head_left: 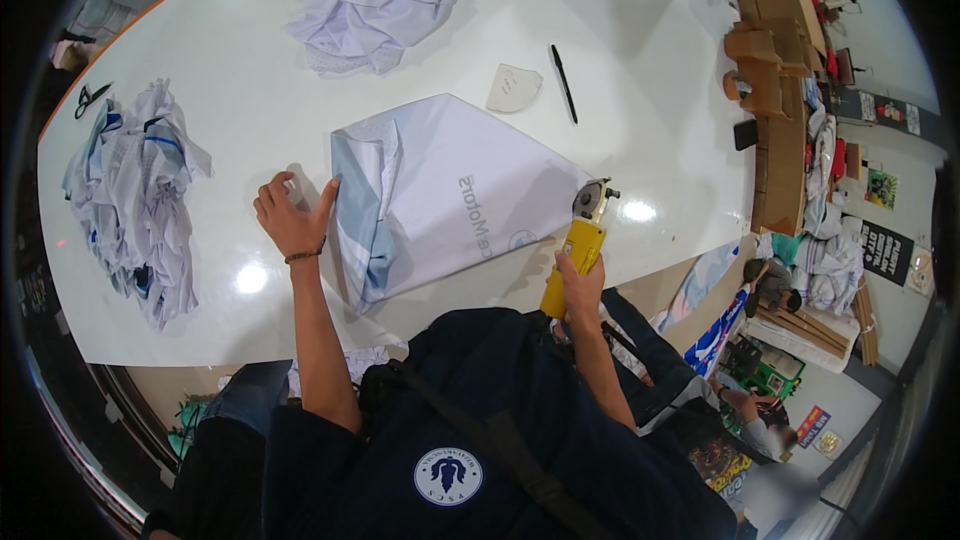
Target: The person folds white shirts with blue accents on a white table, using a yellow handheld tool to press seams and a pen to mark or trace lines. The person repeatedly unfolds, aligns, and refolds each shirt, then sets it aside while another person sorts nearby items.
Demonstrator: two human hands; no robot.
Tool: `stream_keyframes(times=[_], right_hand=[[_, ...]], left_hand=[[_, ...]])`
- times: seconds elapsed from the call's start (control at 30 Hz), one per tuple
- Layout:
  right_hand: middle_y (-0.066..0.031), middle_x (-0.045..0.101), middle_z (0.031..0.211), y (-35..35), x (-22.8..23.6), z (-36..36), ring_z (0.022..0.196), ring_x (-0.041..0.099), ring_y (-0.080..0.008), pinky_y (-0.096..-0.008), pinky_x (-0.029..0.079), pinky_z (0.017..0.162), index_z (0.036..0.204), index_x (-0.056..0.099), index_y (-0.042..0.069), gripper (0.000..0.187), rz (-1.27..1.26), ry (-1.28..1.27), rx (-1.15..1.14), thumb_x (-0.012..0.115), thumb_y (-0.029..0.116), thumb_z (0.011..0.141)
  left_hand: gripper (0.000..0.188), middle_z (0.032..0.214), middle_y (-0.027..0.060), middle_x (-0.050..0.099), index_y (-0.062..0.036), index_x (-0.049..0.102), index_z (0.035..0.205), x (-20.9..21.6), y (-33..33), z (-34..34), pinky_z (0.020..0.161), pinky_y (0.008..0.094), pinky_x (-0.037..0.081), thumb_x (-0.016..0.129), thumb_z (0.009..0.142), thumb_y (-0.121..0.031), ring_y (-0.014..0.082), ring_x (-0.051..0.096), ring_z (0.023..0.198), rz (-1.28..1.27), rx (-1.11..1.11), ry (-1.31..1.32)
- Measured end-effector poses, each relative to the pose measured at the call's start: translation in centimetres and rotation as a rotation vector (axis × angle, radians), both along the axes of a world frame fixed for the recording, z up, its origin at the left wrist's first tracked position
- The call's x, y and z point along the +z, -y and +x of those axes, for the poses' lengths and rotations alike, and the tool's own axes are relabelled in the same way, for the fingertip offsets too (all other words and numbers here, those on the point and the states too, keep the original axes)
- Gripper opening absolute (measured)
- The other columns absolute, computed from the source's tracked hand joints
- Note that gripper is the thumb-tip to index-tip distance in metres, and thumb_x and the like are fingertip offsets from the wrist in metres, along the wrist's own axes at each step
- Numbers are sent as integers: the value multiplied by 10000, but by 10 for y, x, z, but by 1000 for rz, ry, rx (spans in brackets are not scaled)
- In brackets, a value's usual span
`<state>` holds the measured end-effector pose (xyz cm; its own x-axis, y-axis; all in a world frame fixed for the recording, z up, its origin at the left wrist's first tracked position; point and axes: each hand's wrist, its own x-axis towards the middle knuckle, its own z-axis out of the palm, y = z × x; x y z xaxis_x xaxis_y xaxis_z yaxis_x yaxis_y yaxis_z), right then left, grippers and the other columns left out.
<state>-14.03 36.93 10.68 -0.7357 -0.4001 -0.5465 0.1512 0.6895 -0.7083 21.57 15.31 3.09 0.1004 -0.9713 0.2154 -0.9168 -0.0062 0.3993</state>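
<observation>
Right hand (584,285) clamps the cutter (579,244); left hand (297,222), fingers (267,202) apart, borders the cloth (440,185). Best press flat, clear of the blade (587,199).

the cutter (577,260) is bright yellow with a silvery-grey head. the folded cloth (430,190) is white, printed with grey lettering and bordered in pale blue. the left heap of fabric (168,205) mixes white, light blue and dark blue; the far heap (375,5) is white with vivid blue. the tabletop (640,70) is glossy white, edged partly in orange, the pen (563,83) black.
</observation>
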Motion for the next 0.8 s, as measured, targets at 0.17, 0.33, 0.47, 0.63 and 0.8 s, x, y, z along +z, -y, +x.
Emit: stream_keyframes(times=[0.17,0.33,0.47,0.63,0.8], right_hand=[[-89,605,896,1,-5,0,743,614,-155,-303,521,643,1092,505,-5,368,-10,1,-21,740,134,845],[-85,603,896,6,-5,4,754,611,-155,-299,520,658,1093,510,-3,368,-9,23,-52,747,147,854],[-87,601,909,9,-7,6,755,612,-153,-296,521,662,1102,511,-1,370,-41,41,-90,750,145,861],[-95,595,918,14,-8,8,731,617,-160,-302,531,638,1138,491,-6,403,-43,52,-131,752,143,869],[-98,590,913,23,-4,12,721,621,-171,-305,537,614,1153,477,-7,418,-71,86,-176,751,145,875]], left_hand=[[727,971,83,519,-57,610,1070,1,1,-1,871,433,412,838,659,-612,281,484,945,7,-1,4],[727,970,79,526,-52,611,1066,-1,1,1,862,427,416,841,655,-606,278,489,927,-7,-11,12],[722,971,77,531,-53,613,1058,-1,2,1,853,425,418,845,651,-601,275,492,911,-15,-12,21],[710,957,75,522,-55,610,1044,0,2,0,839,425,417,848,651,-595,272,488,907,-18,-16,11],[702,948,76,515,-56,608,1037,0,2,0,832,426,415,852,651,-588,276,486,904,-24,-24,16]])
